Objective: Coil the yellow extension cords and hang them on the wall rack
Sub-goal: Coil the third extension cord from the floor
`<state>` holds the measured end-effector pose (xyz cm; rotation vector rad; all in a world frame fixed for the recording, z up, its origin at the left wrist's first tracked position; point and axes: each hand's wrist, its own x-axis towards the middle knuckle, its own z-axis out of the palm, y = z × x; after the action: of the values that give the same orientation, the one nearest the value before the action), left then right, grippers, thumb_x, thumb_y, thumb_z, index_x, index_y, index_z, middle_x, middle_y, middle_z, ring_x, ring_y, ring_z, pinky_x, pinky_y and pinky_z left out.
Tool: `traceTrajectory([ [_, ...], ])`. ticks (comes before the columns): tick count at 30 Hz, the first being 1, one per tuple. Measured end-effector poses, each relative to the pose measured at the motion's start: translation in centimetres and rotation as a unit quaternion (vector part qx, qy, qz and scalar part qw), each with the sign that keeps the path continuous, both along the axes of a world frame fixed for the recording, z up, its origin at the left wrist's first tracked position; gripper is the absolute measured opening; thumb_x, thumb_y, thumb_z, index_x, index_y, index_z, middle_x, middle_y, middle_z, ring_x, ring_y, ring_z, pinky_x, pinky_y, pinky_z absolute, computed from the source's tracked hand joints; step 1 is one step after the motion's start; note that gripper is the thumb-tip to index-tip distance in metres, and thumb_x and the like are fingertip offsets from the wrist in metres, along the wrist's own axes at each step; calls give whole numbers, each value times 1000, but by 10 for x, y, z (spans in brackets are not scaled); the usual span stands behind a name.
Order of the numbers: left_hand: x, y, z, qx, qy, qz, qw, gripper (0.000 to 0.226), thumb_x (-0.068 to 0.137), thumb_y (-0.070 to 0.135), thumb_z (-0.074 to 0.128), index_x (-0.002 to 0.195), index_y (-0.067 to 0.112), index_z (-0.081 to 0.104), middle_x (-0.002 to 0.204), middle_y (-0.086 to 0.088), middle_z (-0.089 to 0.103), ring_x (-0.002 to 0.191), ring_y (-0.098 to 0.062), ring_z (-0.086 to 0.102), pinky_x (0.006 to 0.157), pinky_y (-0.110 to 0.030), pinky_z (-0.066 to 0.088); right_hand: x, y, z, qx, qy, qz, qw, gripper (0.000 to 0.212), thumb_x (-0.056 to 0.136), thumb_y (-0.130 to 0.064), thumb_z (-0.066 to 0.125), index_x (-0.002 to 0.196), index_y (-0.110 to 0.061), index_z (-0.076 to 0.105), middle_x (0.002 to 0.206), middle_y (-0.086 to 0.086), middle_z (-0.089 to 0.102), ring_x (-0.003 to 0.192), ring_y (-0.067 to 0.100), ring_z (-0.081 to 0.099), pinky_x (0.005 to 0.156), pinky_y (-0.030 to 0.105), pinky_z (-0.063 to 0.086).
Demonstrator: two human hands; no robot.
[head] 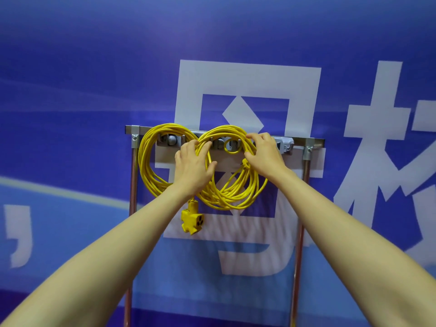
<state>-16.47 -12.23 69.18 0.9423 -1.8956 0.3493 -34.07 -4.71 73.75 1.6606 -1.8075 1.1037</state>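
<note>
Two yellow cord coils hang side by side on a grey wall rack [285,143]. The left coil [144,161] hangs free. The left hand [191,168] and right hand [264,154] each close their grip round opposite sides of the right coil [236,199]. A yellow socket [192,220] dangles below.

A: Hidden under left grip [192,166]?
B: Crossing of both yellow coils [145,161]. Also part of grey rack hooks [171,139], behind the coils.
A: Cut by lower edge?
B: Rack poles [132,185] and both forearms [94,256].
</note>
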Motion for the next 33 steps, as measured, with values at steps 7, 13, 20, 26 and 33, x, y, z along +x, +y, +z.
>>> traceTrajectory([
  [7, 5, 56, -38, -11, -22, -37, 999, 57, 83, 41, 50, 132, 12, 56, 132, -22, 48, 126, -40, 42, 100, -54, 37, 1, 64, -49, 19, 56, -35, 998, 50, 87, -15, 57, 136, -16, 47, 129, 10, 47, 124, 31, 40, 101, 45, 37],
  [13, -4, 120, -115, 108, -74, -58, 990, 48, 86, 40, 57, 128, 17, 57, 137, -17, 43, 129, -37, 37, 105, -51, 31, -3, 144, -136, 165, 41, -88, 982, 51, 90, -19, 54, 139, -18, 41, 133, 9, 42, 127, 30, 37, 100, 42, 35],
  [20, -19, 179, -211, 277, -195, -83, 937, 55, 90, 44, 56, 140, 23, 43, 149, -12, 26, 138, -30, 26, 111, -47, 26, -33, 218, -245, 322, 2, -131, 938, 52, 90, -23, 55, 140, -18, 39, 136, 11, 39, 129, 31, 35, 101, 45, 36],
  [26, -57, 189, -308, 343, -260, -106, 897, 62, 89, 45, 59, 144, 23, 38, 150, -12, 25, 138, -30, 26, 110, -46, 28, -75, 226, -352, 401, -61, -160, 900, 55, 89, -24, 58, 140, -16, 37, 136, 14, 39, 130, 33, 34, 101, 47, 37],
  [33, -101, 170, -459, 468, -316, -103, 819, 71, 86, 46, 63, 147, 23, 34, 150, -14, 26, 138, -33, 28, 109, -51, 29, -114, 202, -514, 509, -136, -165, 834, 55, 87, -20, 59, 137, -12, 40, 135, 18, 42, 129, 37, 38, 101, 46, 39],
])
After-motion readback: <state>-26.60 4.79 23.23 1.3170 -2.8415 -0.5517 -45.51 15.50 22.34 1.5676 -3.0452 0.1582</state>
